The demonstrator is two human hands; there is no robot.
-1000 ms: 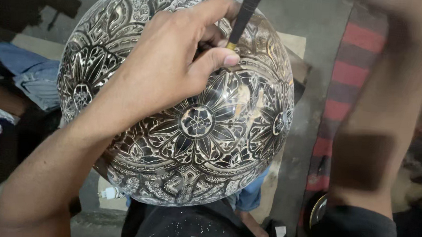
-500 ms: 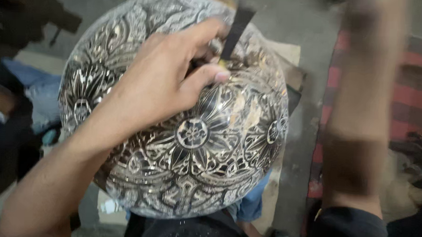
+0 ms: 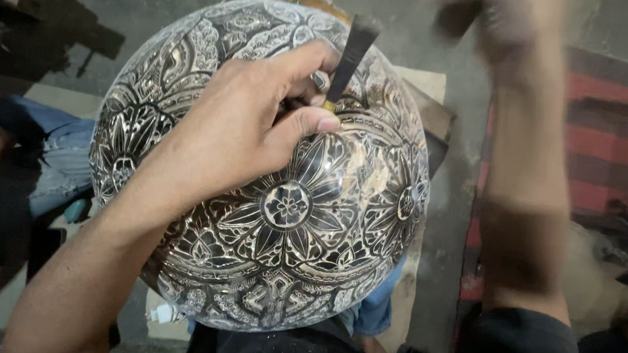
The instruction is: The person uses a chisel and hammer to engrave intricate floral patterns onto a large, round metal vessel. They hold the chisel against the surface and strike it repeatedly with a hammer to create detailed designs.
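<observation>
Closest to me, the left hand (image 3: 238,134) rests on the big round engraved metal vessel (image 3: 270,210), thumb and fingers pinching a dark slim steel chisel (image 3: 349,58). The chisel's long axis tilts up and rightward. Above it, the right hand (image 3: 469,14) is raised, blurred; I cannot tell its grip.

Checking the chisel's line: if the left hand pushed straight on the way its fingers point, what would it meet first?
The left hand pinches a dark chisel whose tip already rests on the engraved metal vessel. Pushed on, the fingertips would probably meet the chisel shaft, then the vessel's surface just beneath; depth is unclear.
</observation>
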